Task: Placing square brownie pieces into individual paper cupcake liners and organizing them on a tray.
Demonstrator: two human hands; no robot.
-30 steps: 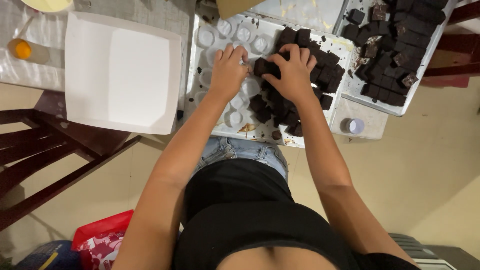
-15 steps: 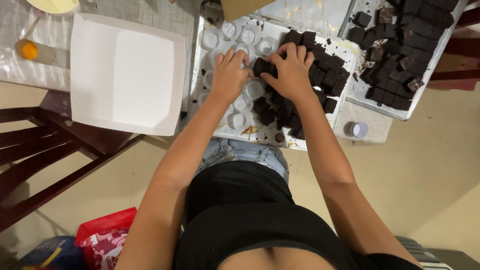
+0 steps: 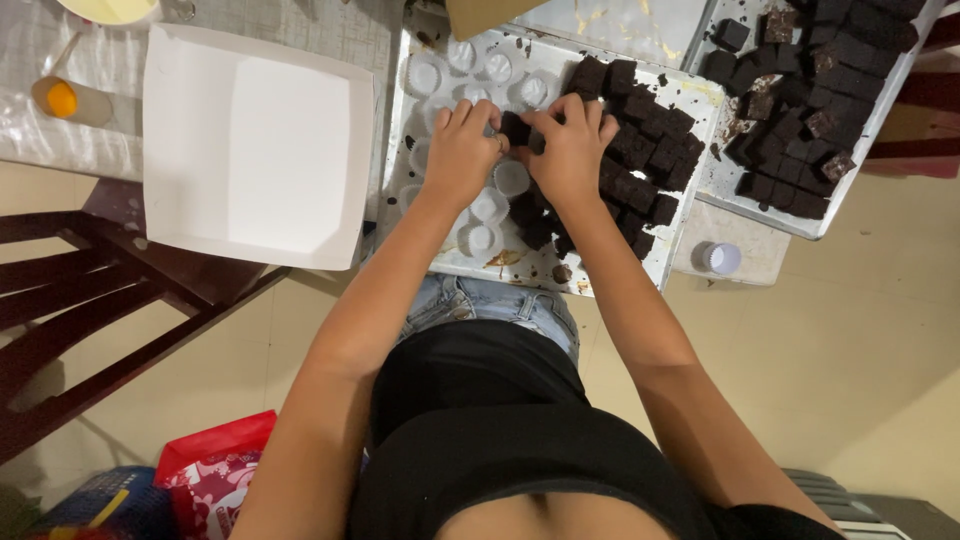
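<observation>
Both hands slid up the baking tray (image 3: 660,270) | left hand (image 3: 462,150) and right hand (image 3: 570,150) pinch one brownie cube (image 3: 516,128) together | empty white square box (image 3: 255,150) sits left on bench (image 3: 60,150)

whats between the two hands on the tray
In the head view, a dark brownie square sits between the left hand and the right hand, pinched by fingertips of both, above the metal tray.
</observation>
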